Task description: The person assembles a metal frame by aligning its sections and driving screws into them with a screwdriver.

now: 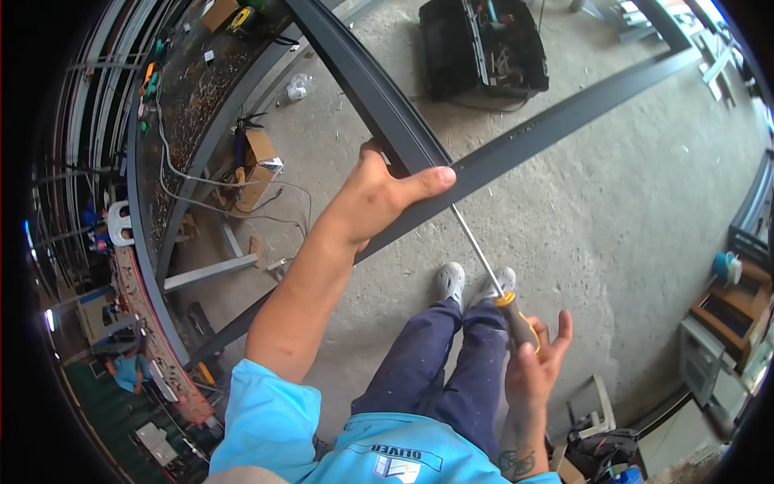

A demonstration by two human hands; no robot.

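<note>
A dark grey metal frame [556,125] spans the view, with a crossbar [367,73] meeting its near rail. At that joint my left hand [387,187] is wrapped round the profile, thumb pressed on the top face and fingers hidden beneath. Lower right, my right hand [536,363] grips the yellow-and-dark handle of a long screwdriver [506,302]; some fingers are lifted off the handle. The screwdriver's shaft slants up to the near edge of the rail, just below my left thumb. Its tip is at the frame, and I cannot see what it meets there.
An open black toolbox [484,52] sits on the concrete floor beyond the frame. At left stands a workbench [193,105] littered with shavings, cables and a tape measure [241,22]. A torn cardboard box [260,169] lies below it. Wooden furniture [730,310] stands at right.
</note>
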